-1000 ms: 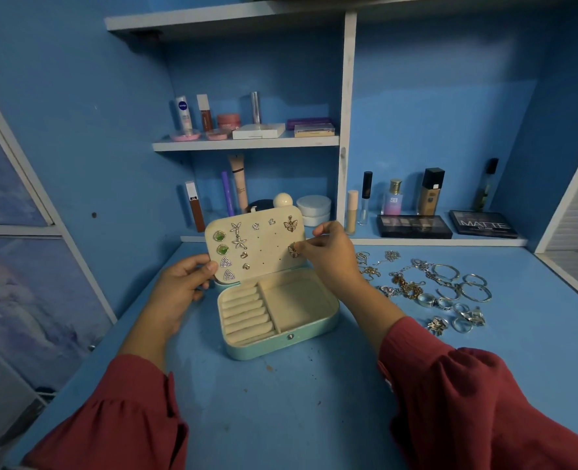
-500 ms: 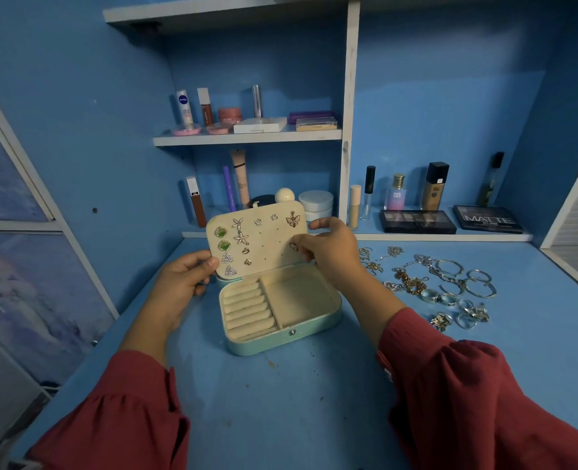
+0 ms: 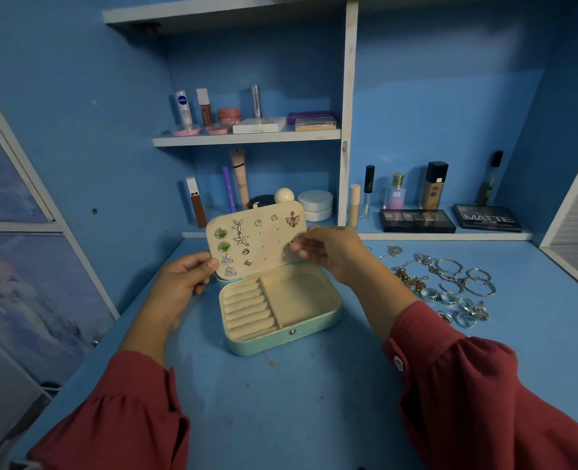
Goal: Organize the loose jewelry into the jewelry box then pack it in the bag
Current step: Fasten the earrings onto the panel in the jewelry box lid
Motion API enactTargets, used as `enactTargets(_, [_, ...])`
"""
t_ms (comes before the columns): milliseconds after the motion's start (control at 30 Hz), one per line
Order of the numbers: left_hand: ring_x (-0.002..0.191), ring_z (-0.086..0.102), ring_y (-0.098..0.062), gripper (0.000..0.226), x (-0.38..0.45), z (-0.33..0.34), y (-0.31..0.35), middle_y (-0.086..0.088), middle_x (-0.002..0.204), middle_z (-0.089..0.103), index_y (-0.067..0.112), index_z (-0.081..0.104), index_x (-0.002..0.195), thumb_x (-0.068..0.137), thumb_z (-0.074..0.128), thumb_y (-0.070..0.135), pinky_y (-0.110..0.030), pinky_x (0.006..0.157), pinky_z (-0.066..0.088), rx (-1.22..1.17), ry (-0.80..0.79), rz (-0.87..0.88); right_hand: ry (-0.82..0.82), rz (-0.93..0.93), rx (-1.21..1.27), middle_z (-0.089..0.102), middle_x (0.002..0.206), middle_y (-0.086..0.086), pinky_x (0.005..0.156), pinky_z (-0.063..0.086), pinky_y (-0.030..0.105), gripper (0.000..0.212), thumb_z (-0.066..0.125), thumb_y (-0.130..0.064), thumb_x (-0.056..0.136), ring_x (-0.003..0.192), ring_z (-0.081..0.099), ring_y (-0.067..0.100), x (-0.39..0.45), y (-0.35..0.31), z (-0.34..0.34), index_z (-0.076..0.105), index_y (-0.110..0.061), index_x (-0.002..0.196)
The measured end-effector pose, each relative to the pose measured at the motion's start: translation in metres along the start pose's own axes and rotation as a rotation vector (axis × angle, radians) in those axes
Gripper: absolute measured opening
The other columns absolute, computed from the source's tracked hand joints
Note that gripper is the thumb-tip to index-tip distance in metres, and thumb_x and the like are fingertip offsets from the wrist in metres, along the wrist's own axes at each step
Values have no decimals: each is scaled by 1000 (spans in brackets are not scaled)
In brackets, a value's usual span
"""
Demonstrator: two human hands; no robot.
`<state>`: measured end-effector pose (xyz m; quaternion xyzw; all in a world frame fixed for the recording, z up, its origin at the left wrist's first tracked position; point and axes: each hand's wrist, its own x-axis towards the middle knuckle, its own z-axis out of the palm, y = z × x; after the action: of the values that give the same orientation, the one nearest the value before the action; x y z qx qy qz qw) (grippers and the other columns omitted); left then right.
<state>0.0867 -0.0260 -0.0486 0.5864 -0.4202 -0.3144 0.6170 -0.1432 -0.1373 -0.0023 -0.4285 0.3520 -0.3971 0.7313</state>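
Unmoved, "MATTE" palette [image 3: 487,217]; right hand [image 3: 331,254] still pinches earring [image 3: 292,241].

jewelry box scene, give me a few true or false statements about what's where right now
1. The jewelry box is open, lid upright. True.
2. The left hand holds the lid's left edge. True.
3. The ring rolls are full of rings. False: they hold none; the loose rings lie on the table.
4. The right hand's fingers are at the lid's right side. True.
5. The butterfly earring sits in the box's open compartment. False: it is pinned on the lid.
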Motion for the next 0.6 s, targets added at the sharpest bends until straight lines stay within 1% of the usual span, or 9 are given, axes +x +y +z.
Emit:
enactTargets(67, [62, 44, -7, 13, -1, 0, 1, 7, 72, 65, 19, 73, 94, 88, 63, 13, -21, 56, 36, 1, 2, 0, -2, 47, 26, 69, 66, 16, 55, 57, 25, 15, 50, -1, 96, 55, 69, 21, 2, -2, -3, 57, 5, 84])
enactTargets(133, [61, 45, -6, 12, -1, 0, 2, 8, 69, 65, 19, 73, 91, 87, 64, 13, -21, 56, 37, -3, 1, 0, -24, 92, 53, 70, 66, 16, 54, 58, 25, 13, 49, -5, 98, 57, 70, 23, 3, -5, -5, 55, 3, 89])
enactTargets(200, [62, 45, -7, 14, -1, -1, 2, 8, 68, 63, 22, 76, 86, 86, 64, 13, -19, 55, 38, -5, -5, -3, -52, 129, 64, 71, 71, 19, 53, 58, 25, 13, 50, -11, 99, 60, 71, 24, 4, -8, -8, 53, -1, 93])
enactTargets(300, [61, 44, -7, 21, -3, -4, 4, 5, 67, 61, 25, 78, 78, 84, 64, 12, -16, 54, 39, 3, -41, -2, -89, 173, 46, 71, 87, 23, 54, 58, 24, 18, 56, -20, 96, 66, 72, 24, 4, -11, -14, 50, -4, 95])
enactTargets(367, [61, 44, -7, 20, -4, -4, 6, 2, 72, 64, 22, 78, 79, 84, 63, 10, -15, 54, 40, 0, -63, -3, -108, 190, 28, 71, 91, 23, 56, 59, 23, 21, 59, -24, 94, 67, 72, 23, 5, -12, -17, 51, -4, 95])
enactTargets(467, [59, 46, -4, 17, -8, -2, 8, 7, 70, 68, 13, 72, 89, 87, 59, 3, -14, 55, 39, 6, -74, -8, -131, 207, 13, 71, 86, 21, 54, 58, 22, 21, 59, -23, 94, 66, 72, 22, 4, -12, -22, 53, -4, 97])
enactTargets(533, [58, 49, 0, 15, -9, -2, 9, 9, 74, 70, 11, 70, 94, 86, 59, 4, -18, 59, 38, 22, -87, -16, -145, 211, 9, 72, 82, 20, 53, 57, 21, 19, 57, -22, 95, 65, 72, 21, 3, -14, -24, 55, -4, 100])
enactTargets(600, [58, 52, 2, 18, -12, -3, 11, 8, 78, 72, 14, 72, 93, 79, 63, 10, -22, 64, 36, 19, -108, -27, -150, 219, -5, 72, 80, 19, 52, 57, 20, 20, 57, -24, 95, 64, 72, 20, 2, -15, -25, 56, -5, 102])
